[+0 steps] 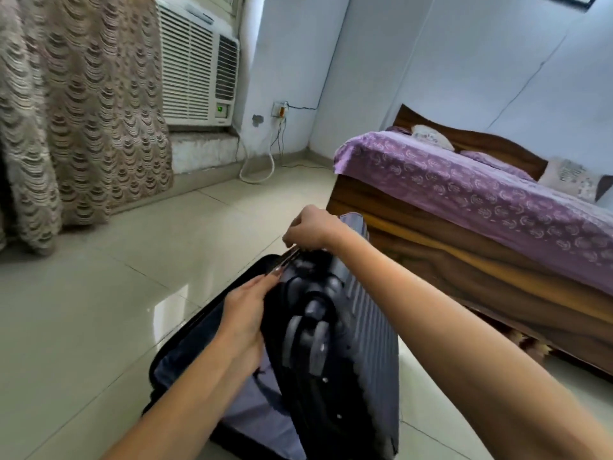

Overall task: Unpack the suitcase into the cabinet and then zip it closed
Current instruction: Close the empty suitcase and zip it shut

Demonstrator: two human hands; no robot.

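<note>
A dark blue-grey hard suitcase lies open on the tiled floor, its ribbed lid half raised and its wheels facing me. The lined lower half spreads to the left. My right hand reaches over the lid's far corner with fingers curled, pinching something small at the zip edge; what it is I cannot make out. My left hand lies with straight fingers against the lid's edge beside the wheels. No clothes show inside, and no cabinet is in view.
A wooden bed with a purple cover stands close on the right. A patterned curtain hangs at the left. A window air conditioner and cables are at the back wall. Glossy floor tiles lie to the left.
</note>
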